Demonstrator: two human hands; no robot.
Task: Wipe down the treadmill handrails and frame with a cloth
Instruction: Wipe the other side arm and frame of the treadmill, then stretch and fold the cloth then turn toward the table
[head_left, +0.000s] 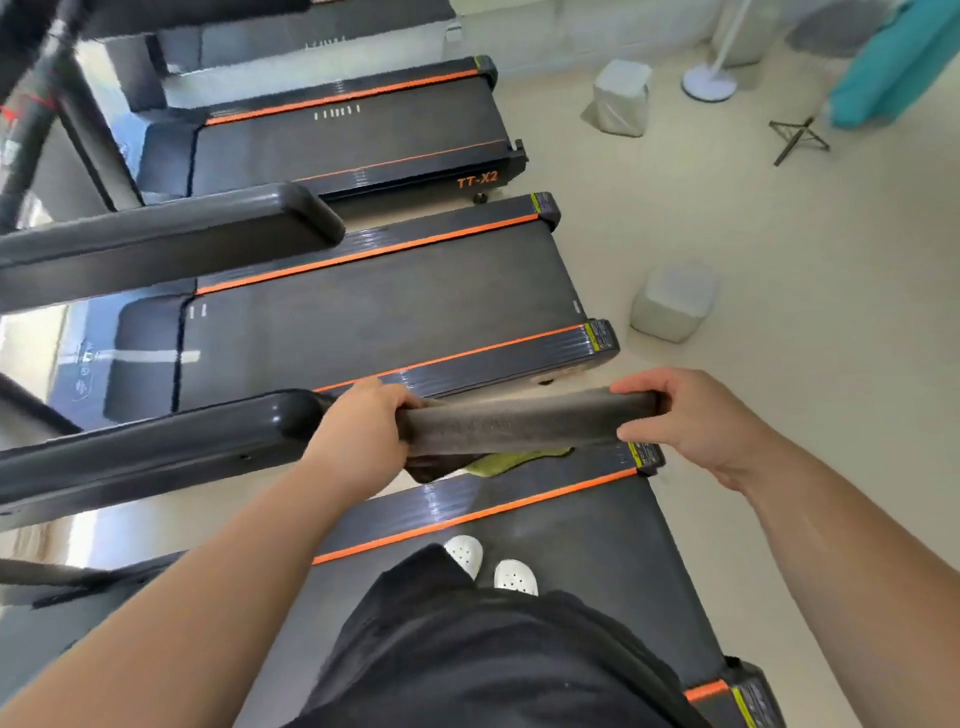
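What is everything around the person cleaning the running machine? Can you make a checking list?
Surface: treadmill belt dark, person standing on it.
Job's things: handrail gripped at both ends; cloth hangs beneath it.
Clutter: two grey blocks on the floor.
Grippers: left hand and right hand closed on the handrail.
Cables: nothing seen.
Surroundings: more treadmills in a row, fan base, folding stand.
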